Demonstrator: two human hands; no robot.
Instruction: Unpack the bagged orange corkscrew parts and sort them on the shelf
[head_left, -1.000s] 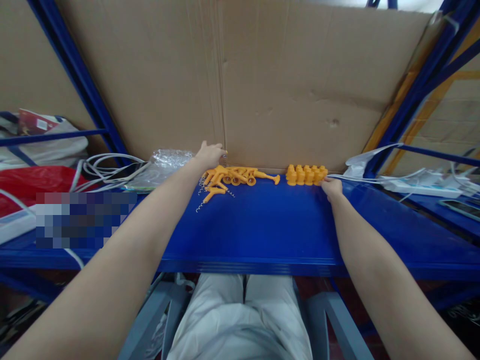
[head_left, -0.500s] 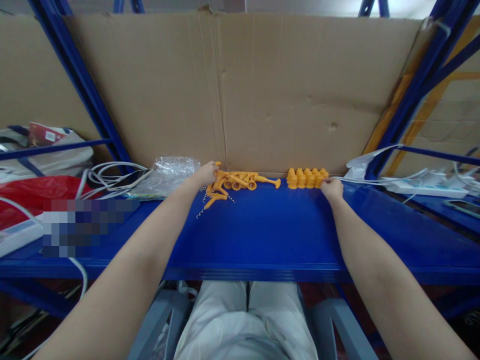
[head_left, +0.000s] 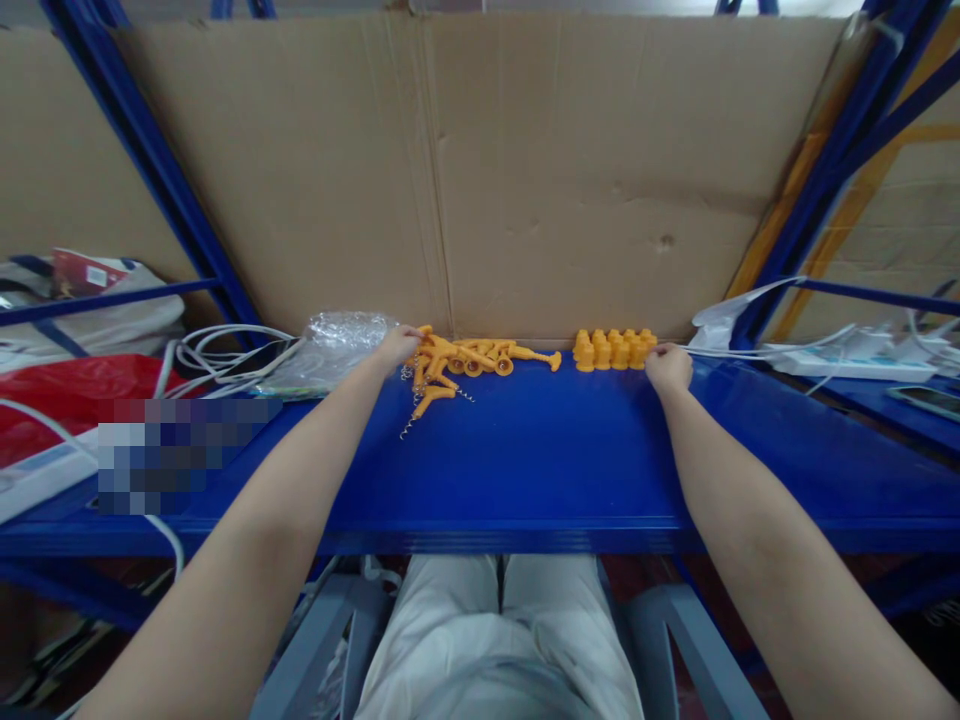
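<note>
My left hand (head_left: 400, 347) pinches the end of an orange corkscrew (head_left: 435, 345) at the left of a heap. Other orange corkscrews with metal spirals (head_left: 433, 398) lie below and beside it, overlapping. Orange pieces with round rings (head_left: 501, 364) make up the right part of the heap. Farther right, several orange bell-shaped pieces (head_left: 600, 352) stand upright in close rows. My right hand (head_left: 669, 368) is closed at the right end of these rows, its fingertips against the outermost piece; its grip is partly hidden.
Cardboard (head_left: 562, 180) walls off the back of the blue shelf (head_left: 525, 460). At left lie clear plastic wrap (head_left: 345, 335), white cables (head_left: 225, 340) and a red bag (head_left: 97, 390). A power strip (head_left: 847, 367) and a phone (head_left: 926, 400) lie at right.
My left hand has shifted slightly left, and the corkscrew at its fingers has moved with it. My right hand stays by the bell-shaped pieces. The view has tilted a little.
</note>
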